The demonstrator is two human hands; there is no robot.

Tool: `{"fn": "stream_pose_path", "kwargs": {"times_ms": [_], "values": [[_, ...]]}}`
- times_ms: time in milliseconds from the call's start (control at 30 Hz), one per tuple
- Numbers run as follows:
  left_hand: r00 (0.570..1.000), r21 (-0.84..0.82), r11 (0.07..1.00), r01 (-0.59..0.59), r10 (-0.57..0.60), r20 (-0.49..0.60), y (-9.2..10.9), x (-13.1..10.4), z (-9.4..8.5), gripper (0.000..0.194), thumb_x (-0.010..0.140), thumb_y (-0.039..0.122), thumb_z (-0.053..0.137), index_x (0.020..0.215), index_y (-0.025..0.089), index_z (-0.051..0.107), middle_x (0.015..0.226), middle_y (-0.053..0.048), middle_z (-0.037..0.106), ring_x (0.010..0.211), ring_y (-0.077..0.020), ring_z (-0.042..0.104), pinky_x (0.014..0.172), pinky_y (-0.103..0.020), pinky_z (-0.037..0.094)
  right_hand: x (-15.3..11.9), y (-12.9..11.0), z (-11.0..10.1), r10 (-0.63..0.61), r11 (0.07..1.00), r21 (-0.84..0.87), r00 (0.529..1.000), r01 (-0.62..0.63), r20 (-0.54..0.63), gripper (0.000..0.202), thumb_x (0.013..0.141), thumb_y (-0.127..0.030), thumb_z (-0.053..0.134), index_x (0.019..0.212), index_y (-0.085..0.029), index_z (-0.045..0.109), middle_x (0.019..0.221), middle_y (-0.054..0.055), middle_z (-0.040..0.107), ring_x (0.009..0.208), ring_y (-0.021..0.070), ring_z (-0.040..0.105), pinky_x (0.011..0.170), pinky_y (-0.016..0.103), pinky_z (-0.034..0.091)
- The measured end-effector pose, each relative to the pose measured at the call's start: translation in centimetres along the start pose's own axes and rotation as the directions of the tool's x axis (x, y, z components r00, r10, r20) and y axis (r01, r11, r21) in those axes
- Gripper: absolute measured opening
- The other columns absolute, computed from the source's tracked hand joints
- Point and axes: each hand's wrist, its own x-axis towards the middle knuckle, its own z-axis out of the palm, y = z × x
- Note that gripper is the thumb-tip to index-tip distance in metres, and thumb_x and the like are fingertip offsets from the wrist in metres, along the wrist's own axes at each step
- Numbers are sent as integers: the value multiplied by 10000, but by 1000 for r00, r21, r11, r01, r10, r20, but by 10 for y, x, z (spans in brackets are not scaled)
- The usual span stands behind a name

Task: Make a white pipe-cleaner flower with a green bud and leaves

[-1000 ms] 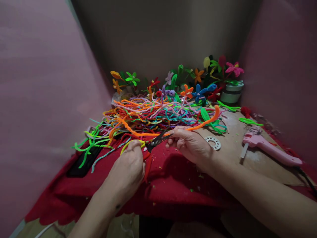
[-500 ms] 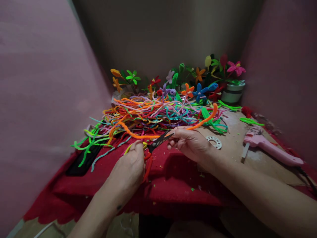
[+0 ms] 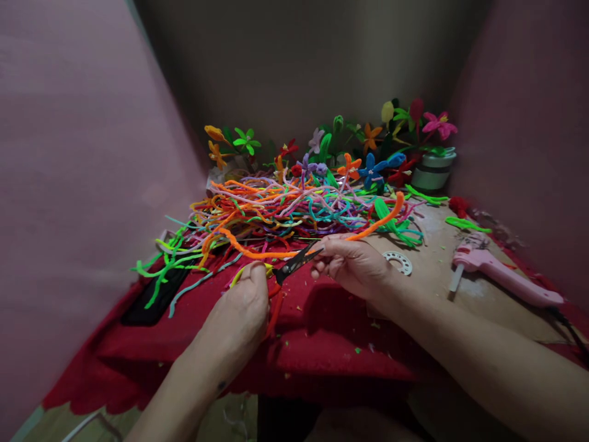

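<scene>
My left hand (image 3: 246, 307) is closed around the red handles of a pair of scissors (image 3: 292, 265). Their dark blades are parted and point right, close to my right fingertips. My right hand (image 3: 352, 267) pinches an orange pipe cleaner (image 3: 377, 228). One end curves up to the right of that hand; the other stretches left across the blades and up to the pile. Behind both hands lies a tangled heap of many-coloured pipe cleaners (image 3: 276, 209). A yellow pipe cleaner (image 3: 238, 276) shows just beside my left hand.
A pink glue gun (image 3: 506, 276) lies on cardboard (image 3: 442, 245) at right, near a white ring with holes (image 3: 405, 265). A dark phone-like slab (image 3: 147, 301) lies at left. Pipe-cleaner flowers (image 3: 370, 172) and a striped pot (image 3: 432, 172) stand at the back. Small scraps dot the red cloth (image 3: 322, 356).
Both hands, the scissors and the orange pipe cleaner keep almost the same position. The view has shifted very slightly.
</scene>
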Motion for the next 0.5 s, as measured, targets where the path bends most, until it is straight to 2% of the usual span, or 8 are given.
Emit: {"fn": "stream_pose_path", "kwargs": {"times_ms": [267,400,500], "values": [[999,-16,1000,-18,18,-35,-1,1,5,93,822,143,296,859,203,356,754,-51,546,568,-173,531,523,-261,335,1,1,-1,0,1000,7,1000,-1,7,47,575,-122,603,529,-124,614,549,16,584,484,102,518,487,262,470],[997,-188,981,54,-63,-42,0,4,3,97,825,162,286,781,222,350,599,1,483,500,-168,473,501,-255,316,1,1,0,23,999,33,999,-22,-30,55,568,-133,633,518,-117,617,534,14,585,468,92,511,476,247,466],[984,-362,925,119,-158,-80,-2,4,0,120,816,177,312,712,232,337,544,22,439,480,-158,435,501,-250,310,2,2,1,40,998,53,997,-36,-67,43,576,-144,641,544,-118,631,571,27,623,467,87,510,487,248,474]]}}
